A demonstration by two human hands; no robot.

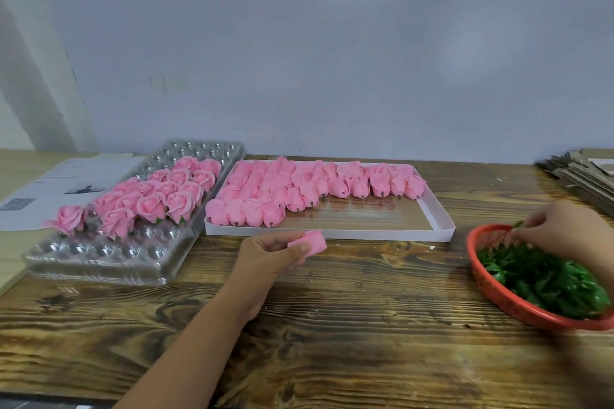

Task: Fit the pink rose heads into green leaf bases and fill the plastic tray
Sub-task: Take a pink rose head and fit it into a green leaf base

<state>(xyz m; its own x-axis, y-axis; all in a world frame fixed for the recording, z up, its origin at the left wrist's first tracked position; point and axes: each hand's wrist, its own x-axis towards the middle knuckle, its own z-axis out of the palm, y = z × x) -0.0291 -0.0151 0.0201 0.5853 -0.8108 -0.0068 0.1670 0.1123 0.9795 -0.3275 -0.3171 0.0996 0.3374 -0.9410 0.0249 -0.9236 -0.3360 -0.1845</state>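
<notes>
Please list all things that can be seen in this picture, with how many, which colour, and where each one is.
plastic tray: one, clear, left on the table, partly filled.
finished roses: about twenty, pink with green bases, in the tray's middle and far cells.
white box: one, centre, beside the tray.
rose heads: many, pink, lying in rows in the box.
basket: one, red, right edge.
leaf bases: a pile, green, in the basket.
printed paper: white, far left.
cardboard stack: brown, far right.
table: one, dark wood.
left hand: holds one pink rose head.
right hand: picking in the basket.
</notes>
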